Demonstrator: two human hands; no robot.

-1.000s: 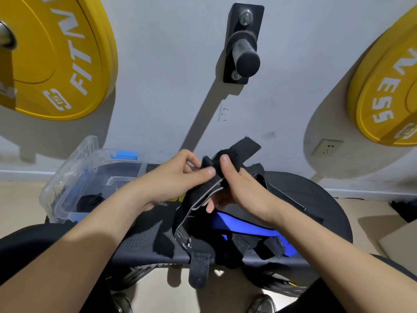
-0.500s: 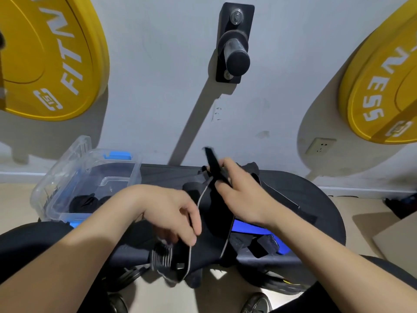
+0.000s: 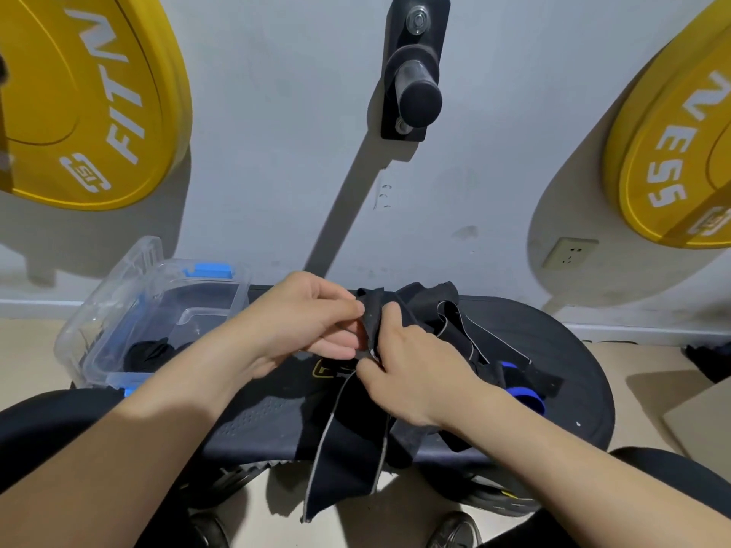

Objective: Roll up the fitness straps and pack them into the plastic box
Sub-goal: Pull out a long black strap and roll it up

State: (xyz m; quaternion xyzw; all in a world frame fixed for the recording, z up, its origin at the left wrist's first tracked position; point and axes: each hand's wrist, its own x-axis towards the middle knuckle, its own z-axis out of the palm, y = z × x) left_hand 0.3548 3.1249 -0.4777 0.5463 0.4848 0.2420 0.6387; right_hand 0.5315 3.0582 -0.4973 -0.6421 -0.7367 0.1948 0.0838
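Note:
A wide black fitness strap (image 3: 348, 460) with pale stitched edges hangs from both hands down past the front of the black plate. My left hand (image 3: 304, 322) pinches its upper end from the left. My right hand (image 3: 411, 373) grips the same end from the right, thumb against the fabric. More black straps (image 3: 455, 322) and a blue-trimmed one (image 3: 526, 397) lie heaped behind and right of my right hand. The clear plastic box (image 3: 99, 330) with blue latches sits open at the left, a dark rolled strap (image 3: 148, 354) inside it.
Everything rests on a black weight plate (image 3: 573, 369) lying flat. Yellow weight plates (image 3: 91, 96) hang on the wall at left and right (image 3: 672, 160), with a black peg (image 3: 417, 96) between them. A wall socket (image 3: 569, 253) is at the right. Shoes (image 3: 455, 531) show below.
My left hand came back up from the strap's lower part to its top end beside my right hand. The strap's lower end now hangs free and flat.

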